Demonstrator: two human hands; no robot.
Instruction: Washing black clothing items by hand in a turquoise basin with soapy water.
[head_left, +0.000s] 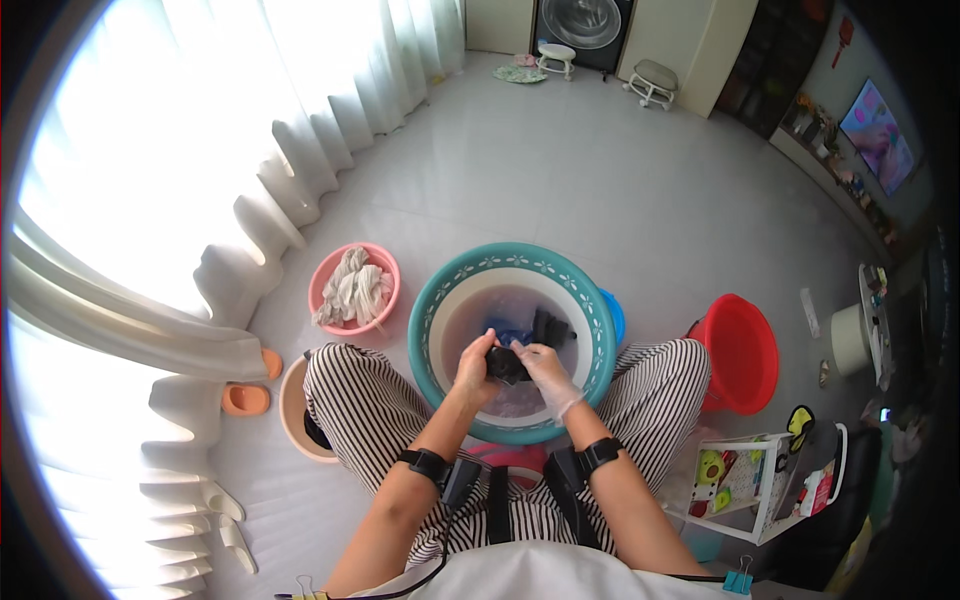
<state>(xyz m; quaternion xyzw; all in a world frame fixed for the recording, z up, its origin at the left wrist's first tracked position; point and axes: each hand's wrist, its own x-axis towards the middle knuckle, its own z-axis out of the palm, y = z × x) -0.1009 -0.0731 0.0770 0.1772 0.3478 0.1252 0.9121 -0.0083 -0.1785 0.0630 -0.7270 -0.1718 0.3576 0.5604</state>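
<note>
Between my knees stands a large teal-rimmed plastic basin (429, 300) holding cloudy water. Both hands are over it, gripping a wet dark cloth (507, 364) together. My left hand (474, 366) pinches the cloth from the left, thumb pointing up. On its right side, my right hand (546, 369) holds the same cloth and wears a clear plastic glove. Just beyond my fingers, a blue fabric piece (511, 331) and a black fabric piece (552, 328) lie in the water. The lower part of the held cloth is partly hidden by my hands.
A pink basin (395, 268) with light-coloured wet clothes (358, 289) sits at left. Beside my left knee is a beige basin (291, 409) with dark cloth in it. A red bucket (739, 352) and a white storage rack (769, 480) stand at right. Orange slippers (246, 400) lie near the curtain (300, 161).
</note>
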